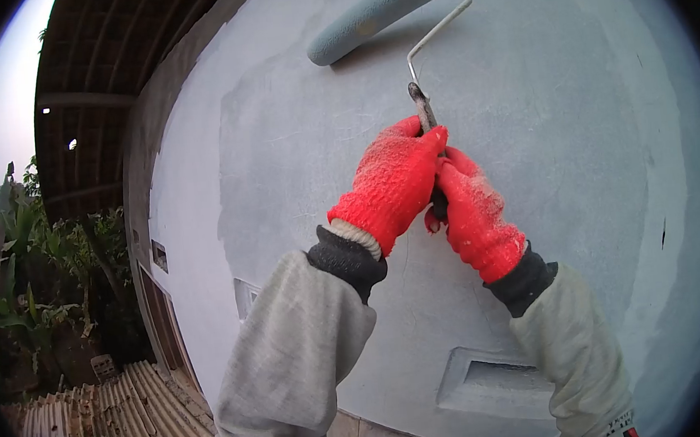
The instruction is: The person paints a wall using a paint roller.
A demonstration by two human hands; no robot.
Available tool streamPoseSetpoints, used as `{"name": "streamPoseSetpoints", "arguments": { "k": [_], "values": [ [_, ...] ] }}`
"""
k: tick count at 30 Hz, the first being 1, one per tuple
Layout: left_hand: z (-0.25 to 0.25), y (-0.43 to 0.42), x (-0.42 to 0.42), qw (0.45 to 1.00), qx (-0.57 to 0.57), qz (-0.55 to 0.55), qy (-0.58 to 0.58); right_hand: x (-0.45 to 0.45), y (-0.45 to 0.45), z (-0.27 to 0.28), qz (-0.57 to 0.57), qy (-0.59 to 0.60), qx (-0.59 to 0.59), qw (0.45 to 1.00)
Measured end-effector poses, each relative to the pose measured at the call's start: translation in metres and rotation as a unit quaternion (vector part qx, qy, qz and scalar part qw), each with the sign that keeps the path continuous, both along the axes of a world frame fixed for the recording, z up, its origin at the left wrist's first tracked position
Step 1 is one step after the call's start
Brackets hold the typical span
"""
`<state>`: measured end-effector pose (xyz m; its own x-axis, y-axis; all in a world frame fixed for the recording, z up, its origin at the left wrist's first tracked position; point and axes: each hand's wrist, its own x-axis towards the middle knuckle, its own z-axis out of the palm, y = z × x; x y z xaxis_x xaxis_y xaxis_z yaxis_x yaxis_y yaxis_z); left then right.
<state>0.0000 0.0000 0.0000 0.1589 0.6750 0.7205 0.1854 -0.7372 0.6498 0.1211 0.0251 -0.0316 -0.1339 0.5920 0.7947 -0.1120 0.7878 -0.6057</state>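
Observation:
Both hands wear red gloves and hold the dark handle of a paint roller (pixel 378 16). My left hand (pixel 397 183) is wrapped round the upper part of the handle, just below the bent metal frame. Close beside it and slightly lower, my right hand (pixel 474 212) is closed round the handle too. The roller's grey-blue sleeve lies at a slant near the top of the view, by a wall (pixel 543 143) with patches of pale grey and lighter paint. The lower end of the handle is mostly hidden behind the gloves.
A recessed opening (pixel 497 380) sits low in the wall, and a smaller one (pixel 159 256) is at its left. Corrugated roofing (pixel 127 429) lies at the lower left. Green plants (pixel 35 279) grow beyond it, under a dark roof overhang (pixel 91 66).

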Motion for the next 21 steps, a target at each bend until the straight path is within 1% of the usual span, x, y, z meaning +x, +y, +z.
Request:
{"name": "streamPoseSetpoints", "arguments": {
  "k": [2, 3, 5, 6, 8, 9, 11, 12, 13, 15, 16, 17, 18, 19, 20, 21],
  "values": [
    [0.002, 0.006, 0.003, 0.998, 0.025, -0.033, -0.038, 0.004, 0.002, 0.009, -0.071, -0.031, 0.043, 0.996],
    [0.009, 0.013, -0.007, 0.999, 0.028, -0.034, -0.018, -0.01, 0.004, 0.013, -0.072, -0.011, 0.044, 0.996],
    [0.018, 0.023, -0.014, 0.991, 0.128, 0.018, -0.037, -0.019, 0.004, 0.028, -0.159, -0.042, 0.073, 0.984],
    [0.02, 0.022, -0.019, 0.992, 0.121, 0.017, -0.037, -0.025, 0.006, 0.03, -0.16, -0.043, 0.067, 0.984],
    [0.033, 0.016, -0.029, 0.984, 0.158, 0.062, -0.055, -0.039, 0.009, 0.047, -0.148, -0.01, 0.092, 0.985],
    [0.033, 0.014, -0.033, 0.984, 0.157, 0.062, -0.055, -0.046, 0.01, 0.055, -0.148, -0.011, 0.092, 0.985],
    [0.031, 0.009, -0.042, 0.943, 0.24, 0.171, -0.157, -0.059, 0.012, 0.075, -0.142, 0.045, 0.149, 0.978],
    [0.023, 0.004, -0.046, 0.931, 0.247, 0.191, -0.187, -0.061, 0.014, 0.091, -0.107, 0.042, 0.13, 0.985],
    [0.014, 0.004, -0.053, 0.932, 0.243, 0.192, -0.186, -0.061, 0.014, 0.108, -0.072, 0.04, 0.11, 0.991],
    [-0.002, 0.005, -0.071, 0.913, 0.254, 0.288, -0.135, -0.061, 0.011, 0.141, -0.079, 0.023, 0.119, 0.989],
    [-0.012, 0.006, -0.077, 0.914, 0.248, 0.296, -0.125, -0.063, 0.01, 0.153, -0.08, 0.023, 0.118, 0.99],
    [-0.023, 0.007, -0.084, 0.915, 0.247, 0.295, -0.125, -0.066, 0.009, 0.163, -0.04, 0.04, 0.088, 0.995],
    [-0.034, 0.007, -0.09, 0.926, 0.224, 0.28, -0.116, -0.067, 0.01, 0.167, 0.0, 0.057, 0.057, 0.997],
    [-0.044, 0.007, -0.094, 0.937, 0.2, 0.265, -0.107, -0.069, 0.014, 0.167, -0.002, 0.056, 0.057, 0.997],
    [-0.053, 0.007, -0.097, 0.937, 0.2, 0.265, -0.108, -0.072, 0.02, 0.165, -0.02, 0.06, 0.054, 0.997],
    [-0.062, 0.007, -0.1, 0.947, 0.175, 0.245, -0.112, -0.075, 0.025, 0.16, -0.039, 0.064, 0.049, 0.996]
  ]
}}
